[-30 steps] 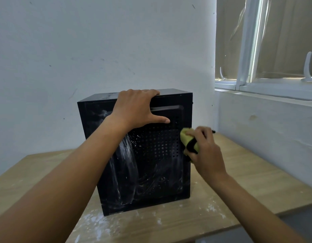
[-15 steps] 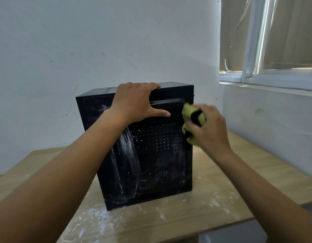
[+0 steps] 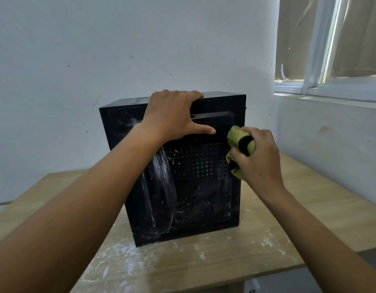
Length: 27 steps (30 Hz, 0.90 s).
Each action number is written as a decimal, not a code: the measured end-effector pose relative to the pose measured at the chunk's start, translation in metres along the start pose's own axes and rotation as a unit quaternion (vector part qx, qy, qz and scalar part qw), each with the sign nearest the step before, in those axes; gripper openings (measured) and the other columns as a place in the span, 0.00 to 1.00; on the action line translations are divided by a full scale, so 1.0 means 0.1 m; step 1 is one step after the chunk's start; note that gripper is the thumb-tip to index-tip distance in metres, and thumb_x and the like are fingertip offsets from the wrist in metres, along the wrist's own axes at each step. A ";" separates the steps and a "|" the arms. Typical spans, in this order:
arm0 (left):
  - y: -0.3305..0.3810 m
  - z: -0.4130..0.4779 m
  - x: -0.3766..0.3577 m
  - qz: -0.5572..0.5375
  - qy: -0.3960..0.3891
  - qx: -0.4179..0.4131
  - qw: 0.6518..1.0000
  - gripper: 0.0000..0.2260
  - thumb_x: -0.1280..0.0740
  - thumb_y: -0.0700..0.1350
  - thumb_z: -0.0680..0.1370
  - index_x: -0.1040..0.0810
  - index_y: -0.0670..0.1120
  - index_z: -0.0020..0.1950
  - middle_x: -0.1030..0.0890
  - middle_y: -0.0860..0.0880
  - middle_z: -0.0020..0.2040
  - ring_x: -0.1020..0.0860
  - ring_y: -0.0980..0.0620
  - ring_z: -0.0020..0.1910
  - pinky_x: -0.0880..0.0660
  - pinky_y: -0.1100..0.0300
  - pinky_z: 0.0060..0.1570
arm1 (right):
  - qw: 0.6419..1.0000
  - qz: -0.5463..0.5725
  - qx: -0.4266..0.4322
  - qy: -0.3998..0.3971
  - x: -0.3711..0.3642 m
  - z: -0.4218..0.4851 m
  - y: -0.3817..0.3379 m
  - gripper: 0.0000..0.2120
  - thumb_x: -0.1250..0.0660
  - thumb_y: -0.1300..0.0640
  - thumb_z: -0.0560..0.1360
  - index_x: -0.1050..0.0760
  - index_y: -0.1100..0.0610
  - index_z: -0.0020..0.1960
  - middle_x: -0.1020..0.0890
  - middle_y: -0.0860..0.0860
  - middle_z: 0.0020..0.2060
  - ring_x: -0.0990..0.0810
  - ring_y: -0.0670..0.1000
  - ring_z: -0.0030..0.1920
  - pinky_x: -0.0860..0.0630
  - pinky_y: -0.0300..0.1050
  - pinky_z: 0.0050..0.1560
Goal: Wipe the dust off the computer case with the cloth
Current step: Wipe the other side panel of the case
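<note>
A black computer case [image 3: 195, 187] stands upright on a wooden table [image 3: 309, 218], its near side panel perforated and streaked with white dust. My left hand [image 3: 172, 115] grips the case's top edge, fingers curled over the top and thumb stretched along the panel. My right hand [image 3: 259, 157] holds a bunched yellow-green cloth [image 3: 237, 138] with a black band against the panel's upper right edge. Part of the cloth is hidden inside my fist.
White dust lies scattered on the table in front of the case [image 3: 123, 256]. A white wall [image 3: 140, 49] rises right behind the case. A window with a white frame [image 3: 314, 60] and its ledge lie to the right.
My right hand with the cloth rose along the panel's right edge, then came back down a little. The left hand kept its grip on the top.
</note>
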<state>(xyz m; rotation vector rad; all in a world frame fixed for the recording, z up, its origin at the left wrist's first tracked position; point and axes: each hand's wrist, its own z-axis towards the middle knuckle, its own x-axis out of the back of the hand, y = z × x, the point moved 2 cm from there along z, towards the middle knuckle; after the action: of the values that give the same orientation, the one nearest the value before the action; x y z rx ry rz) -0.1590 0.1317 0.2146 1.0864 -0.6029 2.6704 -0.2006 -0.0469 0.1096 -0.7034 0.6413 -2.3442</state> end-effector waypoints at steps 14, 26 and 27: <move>-0.03 -0.06 0.13 -0.018 -0.037 -0.016 0.999 0.44 0.36 0.75 0.66 0.35 0.53 0.75 0.24 0.53 0.68 0.23 0.46 0.62 0.29 0.54 0.54 | 0.997 -0.048 0.029 -0.050 -0.06 -0.40 0.30 0.23 0.25 0.62 0.67 0.26 0.54 0.59 0.27 0.49 0.53 0.25 0.51 0.43 0.34 0.38 0.37; -0.78 -0.55 0.27 -0.027 -0.058 0.084 0.994 0.42 0.34 0.76 0.61 0.30 0.56 0.70 0.20 0.55 0.60 0.22 0.49 0.58 0.35 0.58 0.45 | 0.990 -0.041 0.129 0.035 0.04 0.48 -0.51 0.19 0.26 0.57 0.68 0.24 0.53 0.58 0.28 0.51 0.55 0.24 0.54 0.44 0.32 0.41 0.42; -0.80 -0.57 0.28 -0.026 -0.057 0.089 0.994 0.42 0.34 0.76 0.61 0.29 0.56 0.70 0.20 0.55 0.60 0.22 0.49 0.57 0.36 0.58 0.44 | 0.988 -0.046 0.147 0.021 -0.03 0.44 -0.60 0.21 0.25 0.57 0.66 0.24 0.52 0.58 0.27 0.50 0.55 0.23 0.55 0.44 0.30 0.43 0.41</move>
<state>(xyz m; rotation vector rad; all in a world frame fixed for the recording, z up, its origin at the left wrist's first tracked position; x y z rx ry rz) -0.1880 0.2298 0.2207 1.2890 -0.3531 2.6724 -0.1953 -0.0142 0.1769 -0.5618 0.2743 -2.4742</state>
